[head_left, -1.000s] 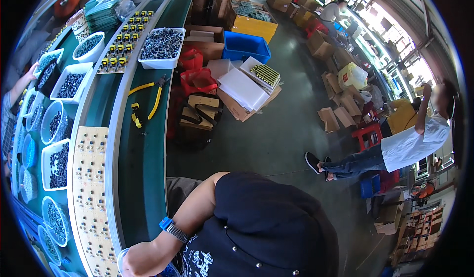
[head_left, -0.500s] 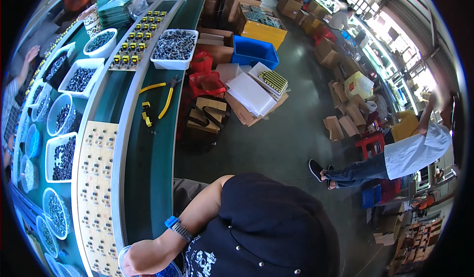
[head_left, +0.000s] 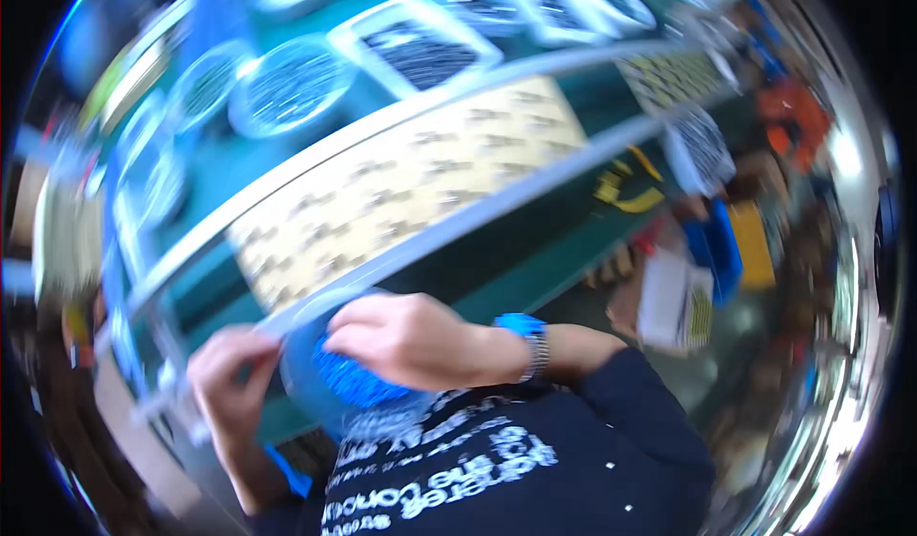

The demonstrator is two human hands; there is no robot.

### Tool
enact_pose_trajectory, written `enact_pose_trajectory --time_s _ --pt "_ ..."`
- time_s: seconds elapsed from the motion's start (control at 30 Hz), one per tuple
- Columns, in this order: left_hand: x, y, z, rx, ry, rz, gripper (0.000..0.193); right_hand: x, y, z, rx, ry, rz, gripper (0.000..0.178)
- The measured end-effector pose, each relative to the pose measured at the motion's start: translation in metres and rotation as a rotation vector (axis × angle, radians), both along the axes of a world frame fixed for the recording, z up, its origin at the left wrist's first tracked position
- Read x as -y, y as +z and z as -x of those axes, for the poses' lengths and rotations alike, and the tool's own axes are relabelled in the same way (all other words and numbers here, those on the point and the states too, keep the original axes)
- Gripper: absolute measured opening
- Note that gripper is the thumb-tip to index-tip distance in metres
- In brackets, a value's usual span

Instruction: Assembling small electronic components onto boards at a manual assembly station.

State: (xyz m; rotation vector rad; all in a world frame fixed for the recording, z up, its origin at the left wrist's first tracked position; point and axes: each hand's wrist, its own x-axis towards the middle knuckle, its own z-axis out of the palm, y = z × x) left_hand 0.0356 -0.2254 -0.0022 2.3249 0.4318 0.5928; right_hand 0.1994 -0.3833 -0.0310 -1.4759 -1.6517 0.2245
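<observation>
A clear round bowl (head_left: 304,383) of small blue parts (head_left: 358,375) is close in front of my body. My right hand (head_left: 411,340), with a watch (head_left: 525,340) on its wrist, reaches over the bowl with fingers curled together. Whatever those fingers hold is hidden. Beside the bowl's left rim, my left hand (head_left: 234,374) has its thumb and fingertips drawn into a pinch; anything between them is too blurred to name. Just beyond both hands, a pale circuit board panel (head_left: 411,182) with rows of small mounted parts lies between two metal rails (head_left: 478,203).
Behind the rails stand several tubs of loose parts, including a white rectangular tub (head_left: 415,44) and a round bowl (head_left: 291,87). Yellow-handled cutters (head_left: 632,187) lie on the green bench at right. Beyond its edge are a blue crate (head_left: 714,249) and white sheets (head_left: 669,297).
My view has swung left toward the bench, blurring the picture. My left hand and the whole bowl have come into sight. My right hand now shows over the blue parts.
</observation>
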Motion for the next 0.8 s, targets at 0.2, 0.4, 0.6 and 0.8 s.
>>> enact_pose_trajectory --time_s 0.2,0.4,0.6,0.8 --pt "-0.028 0.008 -0.020 0.067 0.205 0.213 0.010 -0.013 0.002 0.009 -0.076 0.195 0.018 0.016" --pt "-0.053 -0.001 -0.066 0.021 0.243 0.161 0.009 -0.018 0.000 0.011 -0.070 0.236 0.055 0.014" --pt "-0.071 -0.014 -0.088 -0.054 0.235 0.002 0.012 -0.019 0.001 0.006 -0.125 0.199 0.055 0.012" --pt "-0.078 -0.012 -0.097 -0.064 0.202 0.003 0.012 -0.020 0.002 0.003 -0.150 0.189 0.058 0.012"
